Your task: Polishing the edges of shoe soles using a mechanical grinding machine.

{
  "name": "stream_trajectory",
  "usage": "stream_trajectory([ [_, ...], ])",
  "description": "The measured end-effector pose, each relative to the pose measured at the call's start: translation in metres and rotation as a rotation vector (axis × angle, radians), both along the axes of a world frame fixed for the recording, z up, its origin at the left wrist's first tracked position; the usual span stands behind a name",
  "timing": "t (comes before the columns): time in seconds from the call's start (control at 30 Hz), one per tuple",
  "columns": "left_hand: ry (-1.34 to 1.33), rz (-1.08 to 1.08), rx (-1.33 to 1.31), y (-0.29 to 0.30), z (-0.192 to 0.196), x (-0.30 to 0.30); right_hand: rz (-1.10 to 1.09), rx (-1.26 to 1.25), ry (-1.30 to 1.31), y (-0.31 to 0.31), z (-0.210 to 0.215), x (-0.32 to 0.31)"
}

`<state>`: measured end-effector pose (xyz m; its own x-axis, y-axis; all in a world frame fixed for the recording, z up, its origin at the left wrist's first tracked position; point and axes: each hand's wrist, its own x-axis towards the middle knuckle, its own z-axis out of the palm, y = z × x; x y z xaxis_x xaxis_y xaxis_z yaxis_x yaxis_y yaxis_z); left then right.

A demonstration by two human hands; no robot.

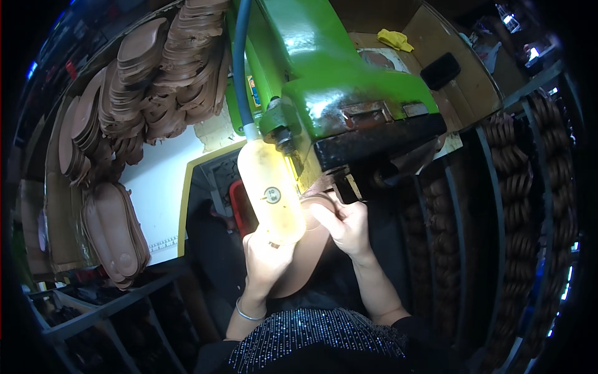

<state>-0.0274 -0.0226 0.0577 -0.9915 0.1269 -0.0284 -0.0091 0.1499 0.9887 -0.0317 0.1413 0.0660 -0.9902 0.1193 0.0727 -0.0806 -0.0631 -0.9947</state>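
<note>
A brown shoe sole point(309, 258) is held between my two hands, its far end tucked under the head of a green machine point(361, 93). My right hand point(346, 225) grips the sole's far right side, thumb pressed on top and fingers curled round the edge. On the near left, my left hand point(266, 260) is closed at the sole's left edge, its fingertips partly hidden behind a glowing lamp point(268, 187). The lamp also covers part of the sole. Dark metal parts of the machine point(346, 186) stand just beyond my right fingers.
Piles of brown soles point(140, 87) and a nearer stack point(115, 230) lie on the white table point(156, 181) with a yellow edge. Racks of soles point(520, 206) stand to the right. A cardboard box point(470, 93) behind the machine holds a yellow cloth point(395, 40).
</note>
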Motion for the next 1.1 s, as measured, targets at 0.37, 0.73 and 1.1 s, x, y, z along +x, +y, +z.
stream_trajectory([
  [0.37, 0.022, -0.145, 0.037, 0.010, -0.013, -0.012, -0.015, -0.048, -0.053, -0.004, -0.036, 0.029],
  [0.73, -0.069, -0.094, 0.266, 0.020, -0.015, -0.012, 0.403, 0.082, -0.467, 0.030, -0.046, 0.119],
  [1.1, 0.074, -0.056, 0.279, 0.001, -0.022, -0.004, -0.063, 0.296, -0.298, 0.079, -0.044, 0.096],
])
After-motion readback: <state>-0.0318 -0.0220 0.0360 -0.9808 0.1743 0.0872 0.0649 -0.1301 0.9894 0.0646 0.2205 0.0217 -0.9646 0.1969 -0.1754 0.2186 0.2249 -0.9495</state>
